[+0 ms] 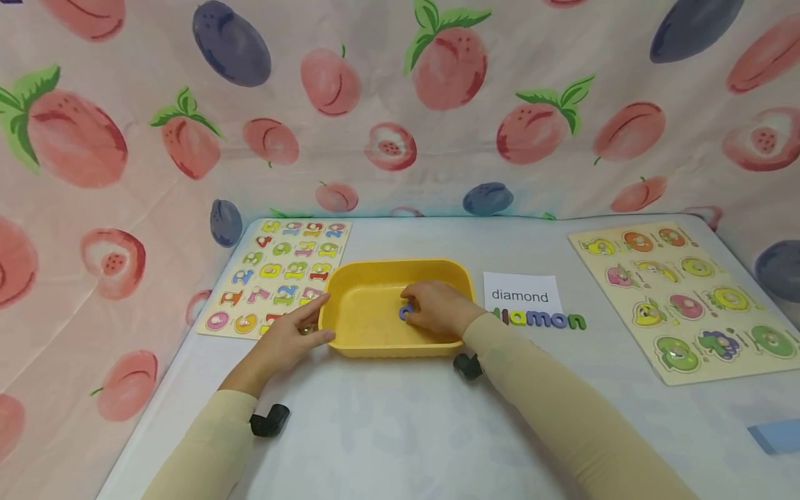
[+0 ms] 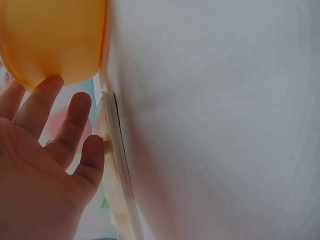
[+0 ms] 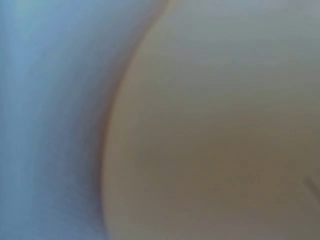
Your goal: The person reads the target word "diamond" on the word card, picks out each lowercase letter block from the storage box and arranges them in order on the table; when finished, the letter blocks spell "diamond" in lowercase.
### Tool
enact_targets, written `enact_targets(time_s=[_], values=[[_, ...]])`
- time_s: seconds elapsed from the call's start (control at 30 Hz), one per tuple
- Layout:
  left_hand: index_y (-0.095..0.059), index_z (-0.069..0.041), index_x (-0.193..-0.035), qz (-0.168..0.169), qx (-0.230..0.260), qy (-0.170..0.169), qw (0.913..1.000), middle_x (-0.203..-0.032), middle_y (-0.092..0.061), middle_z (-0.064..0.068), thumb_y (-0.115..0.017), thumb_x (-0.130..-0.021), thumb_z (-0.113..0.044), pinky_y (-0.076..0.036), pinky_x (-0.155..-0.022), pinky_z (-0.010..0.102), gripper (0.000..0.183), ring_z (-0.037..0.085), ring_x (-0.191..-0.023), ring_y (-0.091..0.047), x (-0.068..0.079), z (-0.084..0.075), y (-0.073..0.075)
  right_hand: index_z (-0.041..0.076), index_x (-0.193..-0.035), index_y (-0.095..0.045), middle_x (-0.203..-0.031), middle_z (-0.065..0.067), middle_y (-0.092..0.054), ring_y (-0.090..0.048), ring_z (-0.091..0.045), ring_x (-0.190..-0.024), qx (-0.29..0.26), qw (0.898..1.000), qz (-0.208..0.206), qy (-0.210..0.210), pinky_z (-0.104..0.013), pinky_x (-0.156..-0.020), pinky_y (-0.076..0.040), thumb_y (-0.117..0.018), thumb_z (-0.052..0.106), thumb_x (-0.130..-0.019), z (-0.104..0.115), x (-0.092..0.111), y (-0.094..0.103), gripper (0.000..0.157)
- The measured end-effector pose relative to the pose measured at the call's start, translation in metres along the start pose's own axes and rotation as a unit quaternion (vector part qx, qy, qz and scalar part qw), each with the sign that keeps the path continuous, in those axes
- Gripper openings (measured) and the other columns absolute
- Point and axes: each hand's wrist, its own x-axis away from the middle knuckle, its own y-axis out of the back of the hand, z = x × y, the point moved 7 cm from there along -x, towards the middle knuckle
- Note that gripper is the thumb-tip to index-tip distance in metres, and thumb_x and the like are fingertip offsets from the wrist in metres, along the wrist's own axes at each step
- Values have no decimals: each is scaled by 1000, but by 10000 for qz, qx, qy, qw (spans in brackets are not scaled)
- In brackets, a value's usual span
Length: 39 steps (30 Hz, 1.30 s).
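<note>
A yellow plastic basin (image 1: 369,305) stands in the middle of the table. My left hand (image 1: 284,344) rests against its left side, fingers spread and nearly straight; in the left wrist view the fingertips meet the yellow wall (image 2: 55,40). Inside the basin, my right hand (image 1: 434,305) pinches a small blue-purple letter (image 1: 405,311) with a round hole. The fingers hide part of its shape. To the right of the basin, colourful letters (image 1: 539,319) spell "diamon" in a row, the first partly covered by my right arm. A white card (image 1: 521,288) reading "diamond" lies just above them.
A wooden number puzzle board (image 1: 269,278) lies at the back left, partly behind the basin. On the right is a fruit puzzle board (image 1: 687,298). A light blue block (image 1: 775,436) sits at the right edge. The right wrist view is mostly a blurred close-up.
</note>
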Motion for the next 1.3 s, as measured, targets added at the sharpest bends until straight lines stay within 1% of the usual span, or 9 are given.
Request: enact_targets(time_s=[0.13,0.3,0.63,0.7,0.8,0.93,1.1,1.17,1.3], values=[[-34,-30,-158,2,-17,-16,10000,-155,-43,4,-73,-91,-41,-33,-112,57,79,34,-141,-40,0,0,0,7,-132,-65,-127,-6,-66,-59,-22,-112,-2,10000,60,-15,-38,-109,-41,-69,24,-96,0,0,-1,41],[-34,-30,-158,12,13,43,10000,-155,-44,4,-74,-90,-42,-34,-111,55,79,34,-141,-39,0,1,0,8,-132,-65,-127,-5,-66,-59,-21,-111,49,9999,100,-24,-37,-109,-41,-69,24,-96,0,0,-1,40],[-34,-28,-158,13,-6,83,10000,-155,-43,6,-74,-91,-40,-34,-112,55,79,34,-141,-39,0,-2,0,6,-132,-65,-117,-5,-68,-57,-20,-97,-22,9999,22,166,-36,-103,-46,-68,26,-97,3,1,3,40],[-34,-29,-158,15,12,77,10000,-155,-42,8,-74,-91,-39,-34,-112,54,79,33,-141,-39,0,-3,0,6,-132,-65,-118,-5,-68,-58,-21,-98,-47,9998,0,217,-37,-103,-47,-67,25,-97,4,2,5,40],[-35,-29,-158,5,37,75,10000,-156,-41,10,-74,-90,-38,-33,-112,54,78,33,-141,-39,1,-3,1,7,-133,-64,-121,-7,-68,-60,-23,-106,-167,9995,-63,267,-39,-104,-46,-66,24,-97,6,4,10,40],[-34,-28,-158,2,0,47,10000,-155,-41,9,-74,-91,-39,-32,-113,55,79,34,-141,-39,1,-3,0,8,-133,-64,-124,-7,-67,-60,-25,-115,-326,9990,-162,261,-40,-104,-46,-65,24,-97,8,12,22,39],[-34,-27,-158,-23,61,80,9999,-153,-45,8,-75,-90,-39,-32,-113,54,80,33,-142,-38,0,-2,0,6,-131,-65,-122,-5,-68,-61,-24,-112,-64,9977,-460,495,-39,-102,-48,-68,23,-96,10,28,44,39],[-34,-27,-158,-17,86,79,9999,-152,-46,9,-75,-90,-39,-33,-113,53,80,34,-141,-39,0,-3,-1,4,-132,-65,-121,-6,-68,-61,-25,-112,-22,9972,-545,507,-40,-101,-49,-69,23,-96,7,37,54,41],[-34,-26,-158,-6,87,72,9999,-152,-46,10,-74,-91,-38,-34,-112,53,80,34,-141,-39,0,-5,-1,2,-134,-63,-120,-9,-67,-61,-28,-110,9,9977,-610,307,-43,-99,-50,-71,21,-95,-8,57,70,44]])
